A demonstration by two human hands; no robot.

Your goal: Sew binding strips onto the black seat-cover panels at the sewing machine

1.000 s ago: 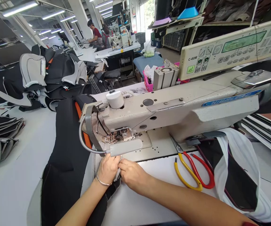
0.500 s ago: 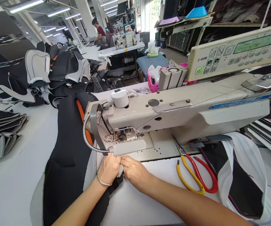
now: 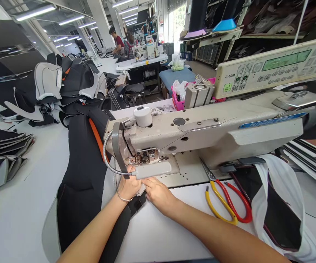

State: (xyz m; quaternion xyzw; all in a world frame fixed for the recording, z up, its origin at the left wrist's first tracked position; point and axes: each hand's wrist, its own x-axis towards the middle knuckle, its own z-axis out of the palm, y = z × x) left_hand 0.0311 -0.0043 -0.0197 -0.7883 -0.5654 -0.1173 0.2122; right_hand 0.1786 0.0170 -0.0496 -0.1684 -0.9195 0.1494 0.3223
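Note:
A beige sewing machine [image 3: 163,128] stands across the table, with a grey lamp bar [image 3: 154,170] in front of its needle area. Just below that bar, my left hand [image 3: 129,188] is closed on the grey-edged part of a black fabric piece [image 3: 82,171]. My right hand [image 3: 159,193] pinches the same edge close beside it, its fingertips partly hidden. The fabric runs back along the machine's left side, with an orange strip [image 3: 95,133] on it. The lamp bar and my hands hide the needle and the seam.
Scissors [image 3: 228,199] with red and yellow handles lie right of my arm. White strips [image 3: 264,193] hang over a dark phone-like panel at the right. Stacked fabric pieces [image 3: 7,142] lie on the left. Two people [image 3: 116,41] sit at machines behind.
The view has shifted slightly. My hands and the fabric edge have moved a little farther in toward the needle area, and both hands keep their hold.

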